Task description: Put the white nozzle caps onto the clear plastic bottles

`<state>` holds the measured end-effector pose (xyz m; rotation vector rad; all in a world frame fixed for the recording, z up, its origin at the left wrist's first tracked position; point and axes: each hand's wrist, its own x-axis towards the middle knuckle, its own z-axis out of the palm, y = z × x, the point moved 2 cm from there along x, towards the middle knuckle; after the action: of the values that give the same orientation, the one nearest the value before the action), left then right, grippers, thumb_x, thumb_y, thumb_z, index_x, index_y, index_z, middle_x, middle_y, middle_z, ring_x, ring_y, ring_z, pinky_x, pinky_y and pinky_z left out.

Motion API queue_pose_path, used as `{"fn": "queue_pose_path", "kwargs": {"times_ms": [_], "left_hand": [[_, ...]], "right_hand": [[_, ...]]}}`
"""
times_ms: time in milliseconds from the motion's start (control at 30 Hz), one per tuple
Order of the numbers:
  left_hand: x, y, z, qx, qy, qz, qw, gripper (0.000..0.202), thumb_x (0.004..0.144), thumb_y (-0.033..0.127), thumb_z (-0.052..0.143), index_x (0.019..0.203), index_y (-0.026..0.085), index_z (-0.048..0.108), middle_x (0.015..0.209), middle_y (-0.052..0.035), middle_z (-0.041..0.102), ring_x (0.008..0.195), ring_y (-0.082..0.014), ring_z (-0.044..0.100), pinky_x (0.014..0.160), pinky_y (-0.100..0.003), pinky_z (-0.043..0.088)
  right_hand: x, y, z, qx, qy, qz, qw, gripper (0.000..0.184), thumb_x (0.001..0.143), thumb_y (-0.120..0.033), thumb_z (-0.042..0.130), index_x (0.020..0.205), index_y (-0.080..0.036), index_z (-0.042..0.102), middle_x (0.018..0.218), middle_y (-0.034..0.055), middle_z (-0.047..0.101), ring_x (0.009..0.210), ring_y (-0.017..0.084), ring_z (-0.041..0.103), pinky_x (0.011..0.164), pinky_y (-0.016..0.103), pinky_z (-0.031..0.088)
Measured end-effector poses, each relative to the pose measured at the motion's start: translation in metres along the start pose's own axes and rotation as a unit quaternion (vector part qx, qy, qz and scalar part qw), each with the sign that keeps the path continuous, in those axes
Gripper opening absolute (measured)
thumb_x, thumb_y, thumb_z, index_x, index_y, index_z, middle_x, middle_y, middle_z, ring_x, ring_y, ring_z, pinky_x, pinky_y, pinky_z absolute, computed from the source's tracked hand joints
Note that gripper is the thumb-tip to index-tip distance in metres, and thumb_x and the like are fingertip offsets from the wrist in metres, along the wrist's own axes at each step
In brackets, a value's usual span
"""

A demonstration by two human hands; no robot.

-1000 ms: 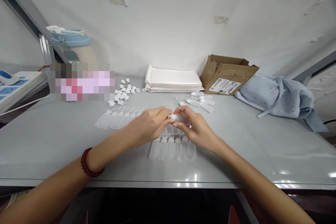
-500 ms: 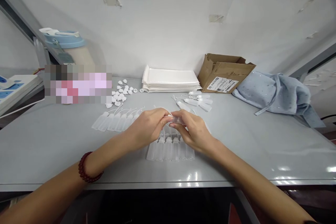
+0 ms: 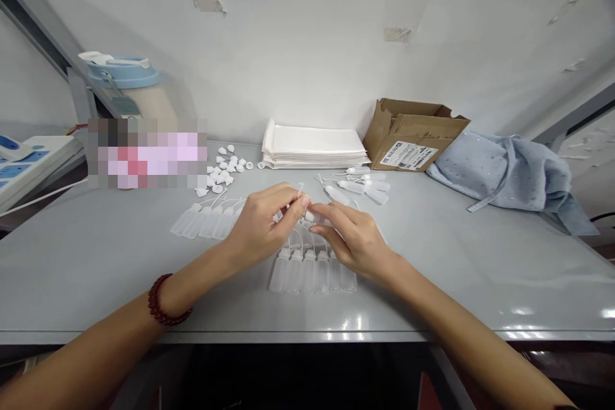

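My left hand (image 3: 269, 214) is closed in a pinch, thumb against forefinger, with a thin translucent strip (image 3: 301, 188) sticking up from its fingertips. Close beside it, my right hand (image 3: 353, 230) has thumb and forefinger around a small clear plastic bottle (image 3: 319, 220), largely covered by the fingers. The white neck of that bottle points at my left fingertips. On the table below lies a row of translucent squeeze bottles (image 3: 310, 272) with thin strips at their necks. A second row of bottles (image 3: 206, 223) lies left of my left hand, which partly covers it.
Loose white caps (image 3: 223, 172) are scattered at the back left. More bottles (image 3: 353, 187) lie behind my right hand. Along the wall stand a stack of white trays (image 3: 314, 141), a cardboard box (image 3: 416, 131), blue cloth (image 3: 500, 173) and a large blue-lidded cup (image 3: 144, 93).
My left fingers have risen slightly off the bottle's neck, and the thin strip now shows above them. My right hand stays almost in place. The view has shifted slightly.
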<state>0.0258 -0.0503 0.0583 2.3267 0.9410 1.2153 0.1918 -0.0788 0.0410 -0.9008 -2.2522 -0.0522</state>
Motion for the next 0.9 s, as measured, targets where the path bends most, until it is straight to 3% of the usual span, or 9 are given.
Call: {"fn": "queue_pose_path", "kwargs": {"times_ms": [67, 133, 167, 233, 300, 400, 500, 733, 900], "left_hand": [[0.005, -0.006, -0.014, 0.015, 0.055, -0.020, 0.998, 0.018, 0.089, 0.021, 0.052, 0.074, 0.016, 0.060, 0.072, -0.0008, 0.062, 0.067, -0.0116, 0.054, 0.064, -0.025, 0.045], [0.010, -0.020, -0.035, 0.023, 0.160, -0.090, 0.983, 0.018, 0.090, 0.025, 0.051, 0.079, 0.016, 0.063, 0.075, -0.0006, 0.064, 0.068, -0.0110, 0.056, 0.066, -0.025, 0.048], [0.012, -0.028, -0.046, 0.018, 0.213, -0.122, 0.969, 0.021, 0.091, 0.027, 0.049, 0.080, 0.015, 0.063, 0.073, -0.0005, 0.063, 0.064, -0.0104, 0.055, 0.063, -0.025, 0.049], [0.016, -0.046, -0.063, 0.062, 0.211, -0.173, 0.960, 0.025, 0.091, 0.031, 0.048, 0.083, 0.013, 0.064, 0.075, -0.0013, 0.064, 0.065, -0.0111, 0.056, 0.064, -0.026, 0.050], [0.018, -0.064, -0.073, 0.209, 0.112, -0.210, 0.949, 0.027, 0.090, 0.030, 0.046, 0.087, 0.012, 0.066, 0.081, -0.0010, 0.066, 0.075, -0.0147, 0.059, 0.072, -0.029, 0.048], [0.016, -0.085, -0.074, 0.337, -0.027, -0.231, 0.912, 0.021, 0.084, 0.025, 0.050, 0.084, 0.014, 0.068, 0.078, -0.0026, 0.066, 0.081, -0.0213, 0.059, 0.076, -0.034, 0.045], [0.012, -0.094, -0.067, 0.364, -0.082, -0.233, 0.898, 0.020, 0.081, 0.025, 0.053, 0.083, 0.013, 0.069, 0.076, -0.0072, 0.065, 0.086, -0.0284, 0.058, 0.071, -0.037, 0.045], [0.008, -0.103, -0.057, 0.439, -0.100, -0.256, 0.855, 0.025, 0.082, 0.025, 0.046, 0.076, 0.013, 0.068, 0.079, -0.0179, 0.066, 0.093, -0.0385, 0.054, 0.068, -0.043, 0.046], [0.010, -0.108, -0.056, 0.447, -0.123, -0.261, 0.847, 0.028, 0.081, 0.025, 0.044, 0.075, 0.013, 0.068, 0.081, -0.0193, 0.067, 0.094, -0.0386, 0.055, 0.068, -0.042, 0.047]], "right_hand": [[0.002, 0.006, -0.009, 0.005, 0.064, 0.040, 0.997, 0.019, 0.094, -0.022, 0.047, 0.110, -0.019, 0.056, 0.074, 0.0045, 0.061, 0.060, 0.016, 0.056, 0.052, 0.028, 0.043], [0.003, 0.017, -0.026, 0.023, 0.221, 0.123, 0.967, 0.017, 0.093, -0.025, 0.049, 0.109, -0.023, 0.056, 0.081, 0.0043, 0.061, 0.065, 0.016, 0.058, 0.055, 0.029, 0.045], [0.002, 0.025, -0.036, 0.038, 0.315, 0.167, 0.934, 0.017, 0.092, -0.028, 0.050, 0.108, -0.025, 0.055, 0.084, 0.0036, 0.060, 0.065, 0.016, 0.058, 0.054, 0.029, 0.045], [0.001, 0.040, -0.051, 0.085, 0.447, 0.217, 0.864, 0.016, 0.093, -0.034, 0.048, 0.105, -0.026, 0.054, 0.081, 0.0008, 0.055, 0.060, 0.013, 0.053, 0.049, 0.027, 0.042], [0.001, 0.055, -0.059, 0.114, 0.480, 0.225, 0.840, 0.014, 0.093, -0.036, 0.047, 0.100, -0.026, 0.053, 0.076, -0.0016, 0.052, 0.052, 0.011, 0.046, 0.046, 0.025, 0.038], [-0.001, 0.072, -0.059, 0.123, 0.448, 0.241, 0.852, 0.013, 0.092, -0.036, 0.047, 0.099, -0.026, 0.052, 0.076, -0.0015, 0.054, 0.053, 0.012, 0.046, 0.048, 0.027, 0.039], [-0.005, 0.080, -0.051, 0.100, 0.385, 0.249, 0.883, 0.014, 0.089, -0.035, 0.051, 0.098, -0.024, 0.056, 0.079, 0.0004, 0.056, 0.063, 0.015, 0.052, 0.052, 0.028, 0.041], [-0.007, 0.084, -0.038, -0.004, 0.191, 0.283, 0.940, 0.028, 0.092, -0.042, 0.044, 0.104, -0.022, 0.059, 0.080, 0.0031, 0.062, 0.068, 0.018, 0.057, 0.060, 0.030, 0.043], [-0.007, 0.094, -0.030, -0.049, 0.044, 0.354, 0.933, 0.040, 0.095, -0.046, 0.033, 0.103, -0.018, 0.061, 0.056, -0.0013, 0.051, 0.053, 0.017, 0.050, 0.055, 0.028, 0.036]]}}
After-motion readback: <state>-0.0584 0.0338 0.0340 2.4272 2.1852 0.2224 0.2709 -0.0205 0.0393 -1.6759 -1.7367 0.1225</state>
